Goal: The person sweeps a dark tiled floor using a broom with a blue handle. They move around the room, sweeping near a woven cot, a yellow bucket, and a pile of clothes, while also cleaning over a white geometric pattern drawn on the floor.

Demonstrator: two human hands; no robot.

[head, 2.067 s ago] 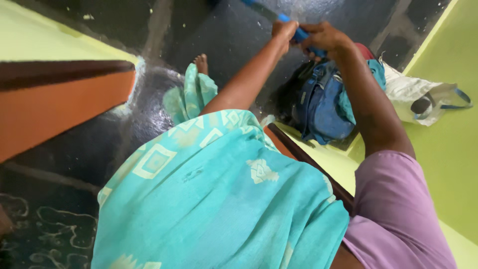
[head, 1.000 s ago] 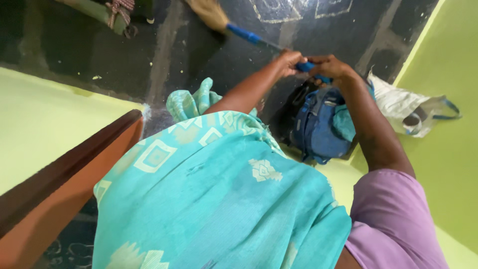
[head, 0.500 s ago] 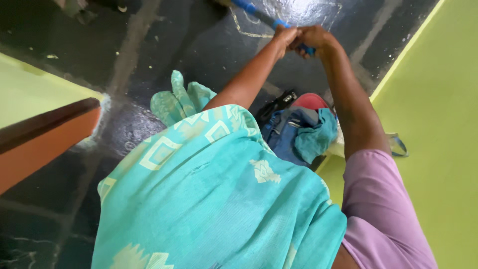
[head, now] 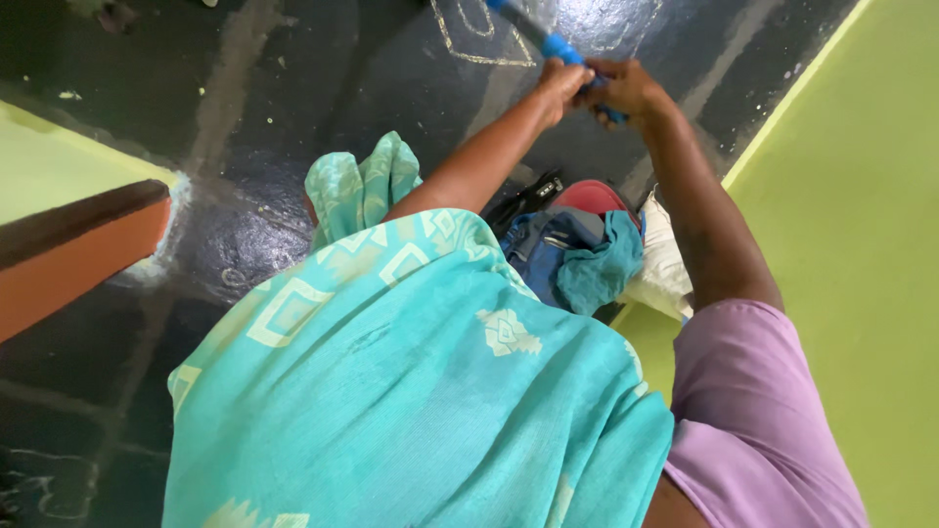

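Both your hands are wrapped tight on the blue broom handle, near the top edge of view. Left hand sits higher on the shaft, fingers curled shut round it; right hand sits just below, touching the left, also clamped round the handle. The handle runs up and left from the grip and leaves the frame, so the brush end is out of view.

Step in hand, by my reading: a sweeping stroke over the dark floor, arms stretched well forward of your body. Pale specks lie scattered on the floor towards the upper left; chalk-like line drawings sit just beside the handle.

Below your forearms: a blue bag with a teal cloth draped on it, a red item behind, a white sack touching the green wall. Orange-brown beam at left, well apart from the hands.

Next move likely calls for:
- a firm two-hand hold, so the shaft does not twist
- a stroke clear of the bag pile near the wall
- care with the loose teal garment hanging close to your feet
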